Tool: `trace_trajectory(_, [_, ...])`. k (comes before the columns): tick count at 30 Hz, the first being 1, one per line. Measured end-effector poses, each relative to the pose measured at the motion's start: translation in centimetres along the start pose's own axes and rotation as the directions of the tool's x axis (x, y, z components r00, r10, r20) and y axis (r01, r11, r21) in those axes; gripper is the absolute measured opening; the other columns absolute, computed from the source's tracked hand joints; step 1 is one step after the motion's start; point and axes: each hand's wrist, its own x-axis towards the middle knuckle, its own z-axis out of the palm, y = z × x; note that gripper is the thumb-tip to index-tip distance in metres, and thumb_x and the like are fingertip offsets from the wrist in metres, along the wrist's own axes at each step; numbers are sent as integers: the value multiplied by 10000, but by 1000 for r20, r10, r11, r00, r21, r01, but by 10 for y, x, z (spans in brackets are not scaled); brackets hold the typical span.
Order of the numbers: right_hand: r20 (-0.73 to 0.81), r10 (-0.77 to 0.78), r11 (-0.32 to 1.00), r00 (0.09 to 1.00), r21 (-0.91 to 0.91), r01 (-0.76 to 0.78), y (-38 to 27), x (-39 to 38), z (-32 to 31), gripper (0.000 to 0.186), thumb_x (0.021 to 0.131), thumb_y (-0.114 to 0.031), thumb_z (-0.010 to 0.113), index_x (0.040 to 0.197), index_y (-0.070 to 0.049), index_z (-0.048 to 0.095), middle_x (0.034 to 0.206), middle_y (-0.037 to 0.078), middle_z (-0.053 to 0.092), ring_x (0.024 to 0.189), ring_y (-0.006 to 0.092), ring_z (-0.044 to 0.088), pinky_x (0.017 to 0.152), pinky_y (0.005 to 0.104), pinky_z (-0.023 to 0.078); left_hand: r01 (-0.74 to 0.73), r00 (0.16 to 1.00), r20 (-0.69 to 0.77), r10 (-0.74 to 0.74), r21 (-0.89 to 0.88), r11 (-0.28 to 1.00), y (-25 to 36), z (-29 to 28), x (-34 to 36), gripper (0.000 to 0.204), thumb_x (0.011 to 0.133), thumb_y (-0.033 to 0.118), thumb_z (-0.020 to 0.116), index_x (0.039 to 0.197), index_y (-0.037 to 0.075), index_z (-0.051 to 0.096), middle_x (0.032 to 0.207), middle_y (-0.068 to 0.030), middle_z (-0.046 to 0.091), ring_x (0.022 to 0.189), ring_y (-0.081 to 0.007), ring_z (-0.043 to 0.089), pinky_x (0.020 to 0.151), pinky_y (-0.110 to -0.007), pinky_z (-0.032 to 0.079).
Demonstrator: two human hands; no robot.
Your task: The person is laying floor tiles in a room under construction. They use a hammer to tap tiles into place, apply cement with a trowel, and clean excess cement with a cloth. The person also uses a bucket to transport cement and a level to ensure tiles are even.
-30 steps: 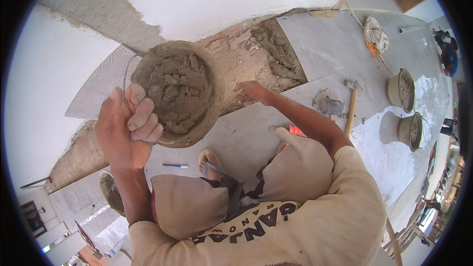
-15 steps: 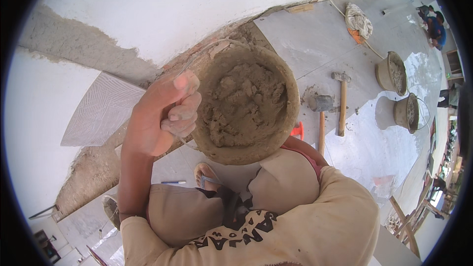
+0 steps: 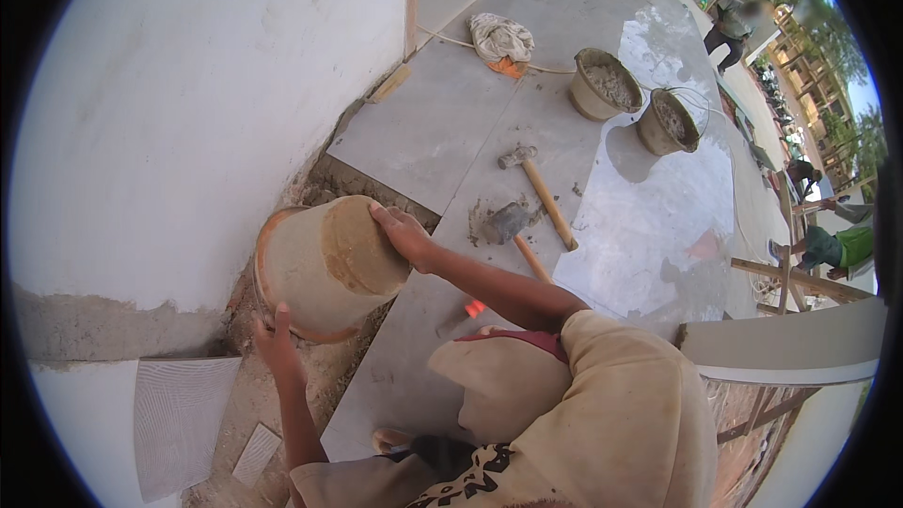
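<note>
A mortar-smeared bucket (image 3: 324,259) is tipped over above the strip of bare ground by the wall, its base raised toward me and its mouth turned away. My right hand (image 3: 404,237) grips the edge of its base, fingers spread over the bottom. At the rim, my left hand (image 3: 275,343) holds the lower side, thumb up against the wall of the bucket. The mortar inside is hidden from this side. Below my left hand, a ridged grey tile (image 3: 183,419) leans at the wall, and a small tile offcut (image 3: 256,454) lies on the dirt.
Grey floor tiles (image 3: 414,146) border the dirt strip. On them lie a wooden-handled hammer (image 3: 546,198), a rubber mallet (image 3: 513,226) and a red-handled tool (image 3: 473,309). Two more buckets (image 3: 602,85) stand beyond, near a cloth sack (image 3: 501,40). Other people work farther off.
The bucket, upright before with mortar showing, has moved toward the wall and been tipped over. My right hand has come up onto its base; my left has moved to the rim.
</note>
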Motion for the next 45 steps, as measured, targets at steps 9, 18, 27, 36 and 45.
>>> trace_trajectory(9, [-7, -60, 821, 998, -569, 45, 9, 44, 63, 1006, 852, -754, 510, 1415, 73, 411, 1317, 292, 560, 1256, 395, 546, 1049, 457, 429, 345, 929, -19, -369, -318, 883, -118, -6, 56, 451, 931, 352, 687, 1172, 1, 540, 1088, -108, 588, 934, -197, 574, 792, -326, 447])
trace_trajectory(18, [113, -229, 738, 967, -628, 248, -39, 1, 67, 864, 877, -667, 565, 1322, 62, 432, 1244, 305, 529, 1205, 431, 533, 1001, 502, 443, 265, 962, 34, -271, -357, 896, -96, -32, 34, 589, 928, 401, 686, 1297, -5, 473, 1237, -125, 565, 1131, -238, 564, 943, -393, 447])
trace_trajectory(27, [30, -279, 785, 960, -569, 246, -5, 54, 71, 732, 879, -568, 646, 1272, 22, 466, 1298, 265, 508, 1195, 406, 546, 989, 487, 454, 430, 902, 171, -396, -429, 794, -139, -6, 50, 419, 944, 398, 680, 1192, 99, 522, 1020, 4, 589, 831, -99, 556, 684, -304, 442])
trace_trajectory(36, [122, -520, 742, 845, -425, 518, -89, -4, 69, 727, 873, -521, 683, 1309, 17, 463, 1245, 256, 519, 1166, 389, 555, 990, 475, 459, 243, 969, 98, -228, -571, 785, -68, 1, 33, 367, 940, 347, 701, 1129, 95, 513, 893, 24, 569, 708, -84, 508, 688, -279, 436])
trace_trajectory(45, [78, -104, 822, 992, -555, 129, 9, 74, 49, 787, 850, -548, 683, 1346, 33, 491, 1282, 285, 549, 1226, 367, 540, 1012, 462, 453, 512, 859, 265, -438, -474, 716, -149, 23, 37, 370, 925, 348, 727, 1096, 103, 508, 1005, -7, 614, 790, -80, 548, 735, -286, 458])
